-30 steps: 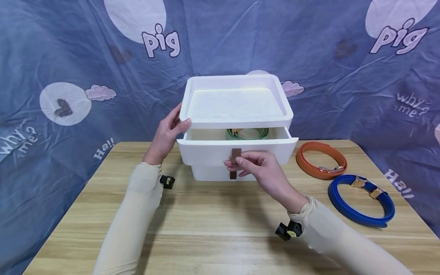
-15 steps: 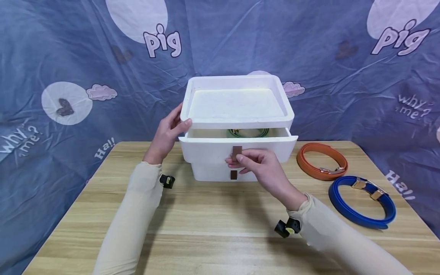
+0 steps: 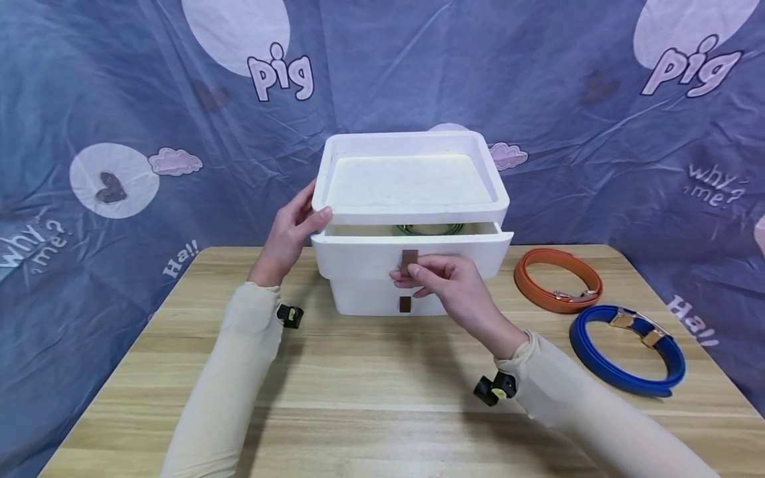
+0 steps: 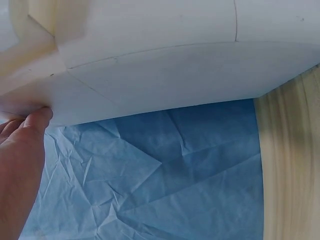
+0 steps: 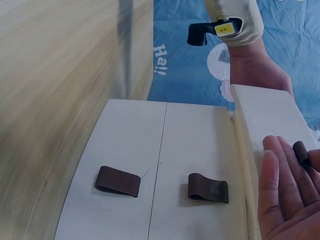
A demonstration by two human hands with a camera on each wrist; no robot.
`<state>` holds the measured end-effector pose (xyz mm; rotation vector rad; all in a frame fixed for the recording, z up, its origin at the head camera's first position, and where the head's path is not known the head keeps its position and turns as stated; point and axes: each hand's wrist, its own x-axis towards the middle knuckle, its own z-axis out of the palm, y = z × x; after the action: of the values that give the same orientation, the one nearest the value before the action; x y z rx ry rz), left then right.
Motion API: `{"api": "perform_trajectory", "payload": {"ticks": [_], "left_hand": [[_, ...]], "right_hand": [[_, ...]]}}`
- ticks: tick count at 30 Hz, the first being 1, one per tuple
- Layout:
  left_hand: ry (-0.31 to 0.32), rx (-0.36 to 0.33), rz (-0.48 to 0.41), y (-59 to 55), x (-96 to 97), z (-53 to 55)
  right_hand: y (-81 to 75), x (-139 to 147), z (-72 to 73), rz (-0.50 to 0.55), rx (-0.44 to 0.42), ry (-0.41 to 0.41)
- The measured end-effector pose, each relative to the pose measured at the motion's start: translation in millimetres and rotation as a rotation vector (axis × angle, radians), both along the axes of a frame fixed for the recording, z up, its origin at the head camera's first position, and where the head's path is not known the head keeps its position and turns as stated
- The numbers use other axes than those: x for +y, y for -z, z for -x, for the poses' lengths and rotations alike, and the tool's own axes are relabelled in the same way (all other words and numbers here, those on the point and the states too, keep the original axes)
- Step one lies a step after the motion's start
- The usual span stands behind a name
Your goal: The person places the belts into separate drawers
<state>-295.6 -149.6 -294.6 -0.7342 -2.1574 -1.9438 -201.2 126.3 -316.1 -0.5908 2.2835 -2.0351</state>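
Note:
A small white drawer unit [image 3: 412, 182] stands at the back of the table. Its top drawer [image 3: 355, 259] is partly out, and a coiled green belt [image 3: 455, 230] shows inside, mostly hidden by the drawer front. With the thumb on the front corner and fingers round the side, my left hand [image 3: 289, 238] grips the unit's upper left edge. My right hand [image 3: 459, 285] pinches the brown pull tab [image 3: 409, 259] of that drawer. In the right wrist view the tab [image 5: 301, 153] sits between thumb and fingers, and lower drawers bear similar tabs [image 5: 118, 181].
Right of the unit lie a coiled orange belt [image 3: 526, 282] and a coiled blue belt [image 3: 603, 372] with a gold buckle. The wooden table [image 3: 358, 398] ends at a blue printed cloth [image 3: 382, 66] hanging behind it.
The top drawer has slid slightly inward, with my right hand moving along on its tab, and less of the green belt shows. My left hand keeps its place on the unit.

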Motion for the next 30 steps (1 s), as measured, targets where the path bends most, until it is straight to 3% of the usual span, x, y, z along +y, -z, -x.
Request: {"api": "perform_trajectory", "payload": {"ticks": [20,25,30], "left_hand": [[0.013,0.005,0.009,2.3,5.3,0.3],[-0.013,0.010,0.015,0.6,-0.1,-0.7],[0.006,0.009,0.022,-0.6,-0.8,0.6]], "right_hand": [[-0.2,5.4,4.9,-0.043,0.012,0.037],[0.3,1.6,10.1,-0.028,0.025,0.017],[0.1,0.3,10.9,-0.021,0.029,0.034]]}}
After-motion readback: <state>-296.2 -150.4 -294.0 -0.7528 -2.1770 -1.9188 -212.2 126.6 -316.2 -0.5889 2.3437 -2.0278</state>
